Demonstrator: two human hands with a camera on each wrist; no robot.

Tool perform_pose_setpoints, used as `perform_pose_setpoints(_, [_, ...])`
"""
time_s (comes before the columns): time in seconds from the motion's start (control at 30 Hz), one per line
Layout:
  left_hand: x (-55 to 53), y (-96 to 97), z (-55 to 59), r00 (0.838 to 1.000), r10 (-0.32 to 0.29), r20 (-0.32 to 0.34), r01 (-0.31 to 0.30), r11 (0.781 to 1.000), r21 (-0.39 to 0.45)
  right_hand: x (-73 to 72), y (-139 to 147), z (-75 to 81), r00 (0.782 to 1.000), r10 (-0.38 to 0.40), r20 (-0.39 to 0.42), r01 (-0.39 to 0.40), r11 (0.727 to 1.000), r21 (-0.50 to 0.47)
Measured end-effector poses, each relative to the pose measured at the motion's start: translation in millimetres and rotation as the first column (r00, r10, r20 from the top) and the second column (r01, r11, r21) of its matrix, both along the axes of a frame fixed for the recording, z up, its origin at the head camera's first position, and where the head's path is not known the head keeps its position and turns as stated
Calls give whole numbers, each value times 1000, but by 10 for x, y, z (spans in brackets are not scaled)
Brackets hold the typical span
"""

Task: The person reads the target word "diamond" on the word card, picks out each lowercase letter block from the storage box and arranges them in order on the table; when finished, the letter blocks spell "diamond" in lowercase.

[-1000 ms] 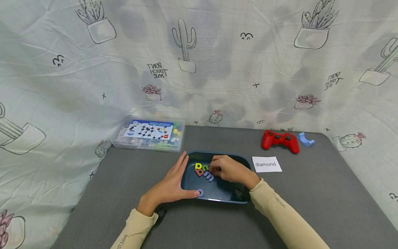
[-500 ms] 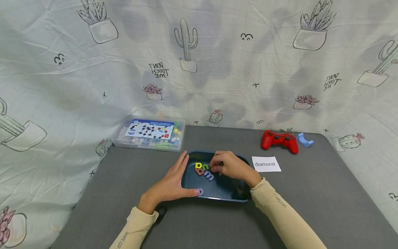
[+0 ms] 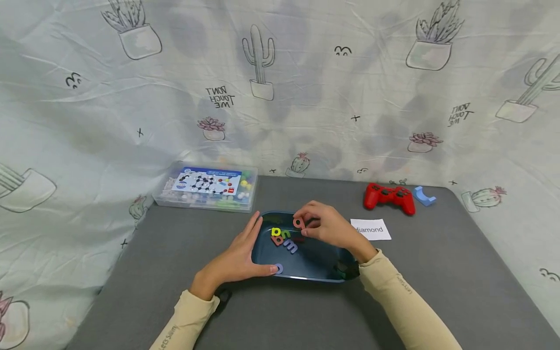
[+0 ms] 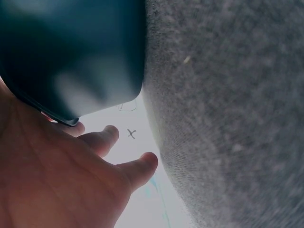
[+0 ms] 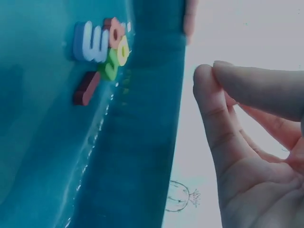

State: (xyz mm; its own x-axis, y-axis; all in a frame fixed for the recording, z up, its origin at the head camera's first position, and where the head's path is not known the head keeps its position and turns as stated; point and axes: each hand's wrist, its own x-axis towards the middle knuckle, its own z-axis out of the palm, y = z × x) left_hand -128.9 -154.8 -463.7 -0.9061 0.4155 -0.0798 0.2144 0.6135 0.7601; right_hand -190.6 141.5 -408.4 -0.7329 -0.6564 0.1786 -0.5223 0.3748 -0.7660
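My right hand [image 3: 325, 226] pinches a small red plastic letter [image 3: 299, 223] with a round loop, over the far side of a dark blue tray [image 3: 325, 279]. In the right wrist view its fingertips meet beyond the rim, and the letter is hidden. My left hand [image 3: 236, 255] rests along the tray's left end, fingers fairly straight, thumb across the front rim beside a purple ring-shaped letter [image 3: 280, 268]. Inside lie a purple m [image 3: 290, 246], a yellow letter [image 3: 275, 232], a green n [image 3: 285, 234], another red letter [image 3: 277, 240] and a dark red bar [image 5: 87, 88].
A clear plastic case [image 3: 205, 187] of small coloured parts stands at the back left. To the right lie a white card [image 3: 372, 229] reading "diamond", a red game controller [image 3: 389, 198] and a light blue curved piece [image 3: 423, 196]. A patterned cloth [image 3: 315, 97] hangs behind the grey table.
My right hand has risen toward the tray's far rim, and a red letter now shows between its fingertips. The dark red bar has come into sight. My left hand stays at the tray.
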Motion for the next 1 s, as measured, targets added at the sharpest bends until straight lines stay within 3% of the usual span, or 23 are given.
perform_pose_setpoints(0.27, [1,5,-11,1000,6,7,-6,1000,-6,81,92,62,998,-67,-1,67,997,-41])
perform_pose_setpoints(0.4, [1,12,-13,1000,7,4,-7,1000,-16,111,171,68,993,-109,-53,106,993,-47])
perform_pose_setpoints(0.6, [4,19,-3,1000,13,19,-12,1000,-15,157,304,90,978,-142,-151,143,990,-6])
perform_pose_setpoints(1.0, [-24,29,-2,1000,8,23,-8,999,-34,299,622,49,947,-266,-178,272,962,8])
